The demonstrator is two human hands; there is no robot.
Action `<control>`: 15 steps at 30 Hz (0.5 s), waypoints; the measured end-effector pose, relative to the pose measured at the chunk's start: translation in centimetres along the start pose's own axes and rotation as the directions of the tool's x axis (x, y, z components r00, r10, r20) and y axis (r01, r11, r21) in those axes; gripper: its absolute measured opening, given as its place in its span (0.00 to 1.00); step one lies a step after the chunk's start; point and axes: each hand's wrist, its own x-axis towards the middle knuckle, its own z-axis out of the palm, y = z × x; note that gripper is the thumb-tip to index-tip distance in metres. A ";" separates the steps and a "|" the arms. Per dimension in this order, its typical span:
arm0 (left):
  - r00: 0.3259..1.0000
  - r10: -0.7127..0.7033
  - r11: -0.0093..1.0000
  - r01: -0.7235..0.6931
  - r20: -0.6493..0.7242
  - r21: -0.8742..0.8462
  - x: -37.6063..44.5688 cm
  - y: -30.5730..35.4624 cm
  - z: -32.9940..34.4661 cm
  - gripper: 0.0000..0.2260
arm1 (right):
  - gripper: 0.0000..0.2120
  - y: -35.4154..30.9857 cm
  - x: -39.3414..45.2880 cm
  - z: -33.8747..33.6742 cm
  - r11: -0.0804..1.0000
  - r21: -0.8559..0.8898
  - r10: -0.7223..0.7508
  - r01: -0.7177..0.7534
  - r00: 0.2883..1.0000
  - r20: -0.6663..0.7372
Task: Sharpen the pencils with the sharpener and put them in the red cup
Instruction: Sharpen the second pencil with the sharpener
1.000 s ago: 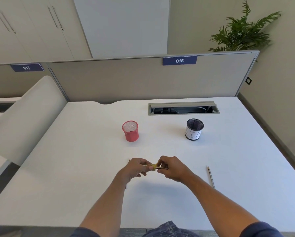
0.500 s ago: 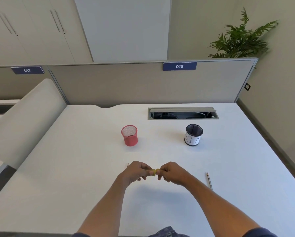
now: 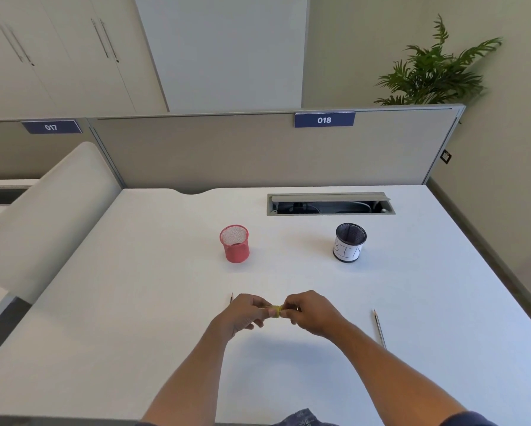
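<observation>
two bare forearms, left hand (image 3: 238,313) and right hand (image 3: 311,315) ungloved. dark navy short sleeve (image 3: 470,419) edge on right arm. blue patterned garment (image 3: 301,419) at bottom.

Against the red cup (image 3: 234,243), the hands sit slightly nearer than 1 s ago. The left hand (image 3: 241,315) and right hand (image 3: 311,313) have closed in on each other around the yellow sharpener (image 3: 275,311). The stretch of pencil that showed beside the sharpener 1 s ago is now hidden inside the right hand's fingers.
</observation>
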 end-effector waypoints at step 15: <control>1.000 0.002 1.000 -0.002 0.002 0.006 -1.7 -0.2 -0.2 0.08 | 0.06 -0.4 -1.4 0.7 0.988 0.147 -0.048 0.040 0.998 0.048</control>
